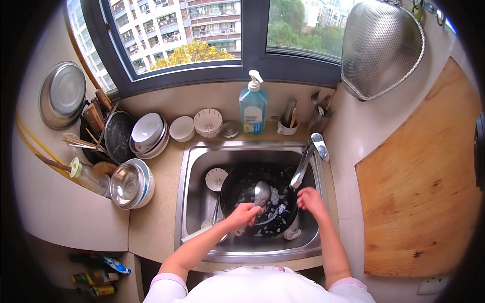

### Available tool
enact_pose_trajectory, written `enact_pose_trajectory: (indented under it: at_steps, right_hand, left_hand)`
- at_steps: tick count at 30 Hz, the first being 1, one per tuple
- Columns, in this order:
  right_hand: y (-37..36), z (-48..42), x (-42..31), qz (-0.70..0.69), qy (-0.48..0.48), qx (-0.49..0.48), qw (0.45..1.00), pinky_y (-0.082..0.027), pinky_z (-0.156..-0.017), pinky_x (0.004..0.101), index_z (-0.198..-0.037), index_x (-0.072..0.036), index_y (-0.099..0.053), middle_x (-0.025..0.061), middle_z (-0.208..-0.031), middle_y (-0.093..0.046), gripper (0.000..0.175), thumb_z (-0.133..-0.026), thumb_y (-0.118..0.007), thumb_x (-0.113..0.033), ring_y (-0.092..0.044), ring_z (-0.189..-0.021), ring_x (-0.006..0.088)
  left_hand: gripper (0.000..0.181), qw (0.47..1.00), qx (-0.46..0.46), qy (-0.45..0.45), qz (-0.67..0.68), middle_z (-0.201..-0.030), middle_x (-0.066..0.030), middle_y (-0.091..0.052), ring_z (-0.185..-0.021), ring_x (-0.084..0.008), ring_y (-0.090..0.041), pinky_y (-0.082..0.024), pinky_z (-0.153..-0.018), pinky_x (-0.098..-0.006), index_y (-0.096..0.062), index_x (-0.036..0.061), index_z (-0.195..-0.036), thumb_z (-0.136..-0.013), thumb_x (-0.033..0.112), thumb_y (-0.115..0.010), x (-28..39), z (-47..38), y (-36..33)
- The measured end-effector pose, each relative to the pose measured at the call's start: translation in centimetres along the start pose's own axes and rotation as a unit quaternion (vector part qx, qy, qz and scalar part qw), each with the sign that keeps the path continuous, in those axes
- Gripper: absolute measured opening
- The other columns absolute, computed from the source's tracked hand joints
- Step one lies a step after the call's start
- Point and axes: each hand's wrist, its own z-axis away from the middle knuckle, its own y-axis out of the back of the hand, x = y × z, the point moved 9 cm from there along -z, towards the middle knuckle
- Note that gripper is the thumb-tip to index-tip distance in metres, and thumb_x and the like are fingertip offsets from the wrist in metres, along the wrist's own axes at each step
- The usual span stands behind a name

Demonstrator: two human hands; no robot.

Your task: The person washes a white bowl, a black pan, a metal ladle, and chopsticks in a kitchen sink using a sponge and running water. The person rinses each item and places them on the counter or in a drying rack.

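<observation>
A metal ladle (262, 192) is gripped in my left hand (244, 216), its bowl over the black wok (231, 191) in the steel sink (181, 212). Foam and water lie in the wok. My right hand (310, 200) hangs over the wok's right rim, just below the spout of the chrome faucet (305, 166); its fingers are bent and blurred, and whether it holds anything cannot be told. A patterned bowl (216, 179) rests in the sink's upper left corner. Below my left forearm, other dishes are partly hidden. A wet whitish cloth (292, 233) lies at the sink's lower right.
Stacked bowls (147, 130) and metal basins (127, 183) stand left of the sink, near a knife rack. Behind it are small bowls (208, 122), a pump bottle (253, 110) and a utensil cup (287, 128). A wooden board (420, 181) leans at the right, below a hanging metal strainer (382, 49).
</observation>
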Motion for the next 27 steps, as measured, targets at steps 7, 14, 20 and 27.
enact_pose_trajectory:
  at_steps: [7, 14, 20, 27]
  right_hand:
    - [-6.5, 5.1, 12.9, 0.679, -0.112, -0.276, 0.671, -0.048, -0.084, 0.0398, -0.103, -0.006, -0.066, 0.0124, -0.109, -0.063, 0.044, -0.077, -0.055, -0.04, -0.061, -0.1, 0.0281]
    - [-8.6, 3.3, 17.4, 0.695, -0.093, -0.348, 0.623, -0.049, -0.079, 0.0384, -0.101, -0.011, -0.067, 0.0074, -0.108, -0.064, 0.035, -0.076, -0.053, -0.03, -0.061, -0.099, 0.0265]
    - [-8.5, 5.0, 12.7, 0.654, -0.054, -0.348, 0.669, -0.05, -0.075, 0.0387, -0.097, -0.009, -0.067, 0.0087, -0.099, -0.065, 0.033, -0.076, -0.05, -0.027, -0.062, -0.093, 0.0289]
    - [-10.0, 4.0, 18.7, 0.674, -0.047, -0.412, 0.611, -0.045, -0.088, 0.0379, -0.111, -0.009, -0.062, 0.0104, -0.117, -0.059, 0.048, -0.081, -0.048, -0.043, -0.055, -0.107, 0.0299]
  left_hand:
    - [0.024, 0.997, 0.072, 0.018, 0.001, -0.058, 0.0015, -0.05, -0.052, -0.0065, -0.047, -0.042, -0.05, -0.0221, -0.063, 0.0036, -0.092, -0.09, 0.026, -0.055, -1.5, 1.7, 3.9]
    - [0.024, 0.996, 0.084, 0.0, -0.032, -0.059, 0.002, -0.05, -0.053, -0.0062, -0.048, -0.042, -0.05, -0.0219, -0.063, 0.0039, -0.093, -0.089, 0.027, -0.055, 0.1, 2.6, 4.9]
    - [0.03, 0.995, 0.082, -0.027, -0.051, -0.054, -0.0009, -0.05, -0.046, -0.0083, -0.047, -0.04, -0.044, -0.0244, -0.052, 0.0045, -0.071, -0.086, 0.029, -0.059, -1.9, 2.8, 5.1]
    - [0.029, 0.998, 0.055, -0.034, -0.021, -0.054, -0.0001, -0.05, -0.046, -0.0076, -0.047, -0.039, -0.044, -0.0234, -0.055, 0.004, -0.072, -0.087, 0.028, -0.059, -1.6, 2.6, 2.7]
